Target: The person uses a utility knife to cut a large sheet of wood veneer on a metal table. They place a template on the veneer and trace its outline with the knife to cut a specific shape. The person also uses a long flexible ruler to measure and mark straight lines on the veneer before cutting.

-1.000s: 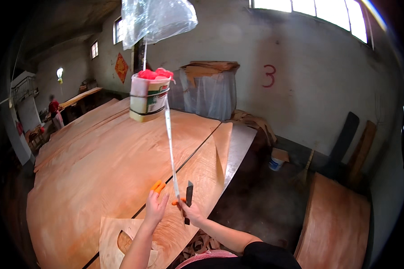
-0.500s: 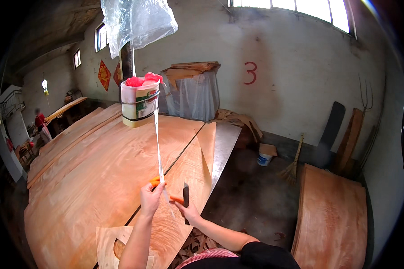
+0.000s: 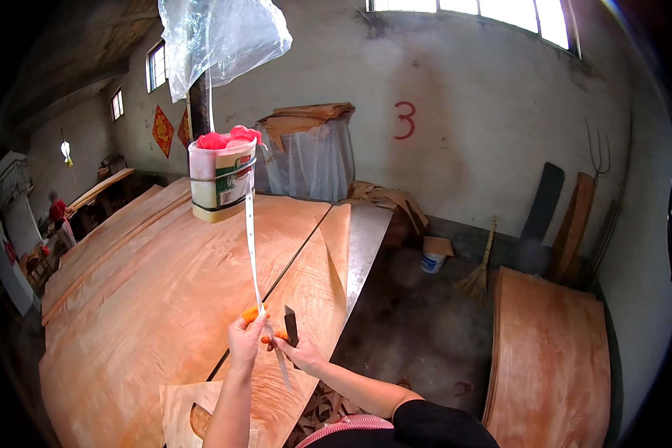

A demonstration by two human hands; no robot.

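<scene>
Wood veneer workshop. Large thin veneer sheets (image 3: 164,299) spread across a long work surface, 8 to 11 o'clock. More sheets stacked (image 3: 549,351) at 4 o'clock. Bare plaster wall (image 3: 463,149), high windows (image 3: 500,11), concrete floor (image 3: 418,321), broom (image 3: 478,272) at 3 o'clock.

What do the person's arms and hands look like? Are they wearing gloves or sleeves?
No gloves. Both hands are bare, but a few fingertips wear small orange rubber-like caps. The left hand has a bare forearm as far as the picture shows. The right hand also has a bare forearm, and a dark sleeve begins around the elbow. No watch or rings show.
</scene>
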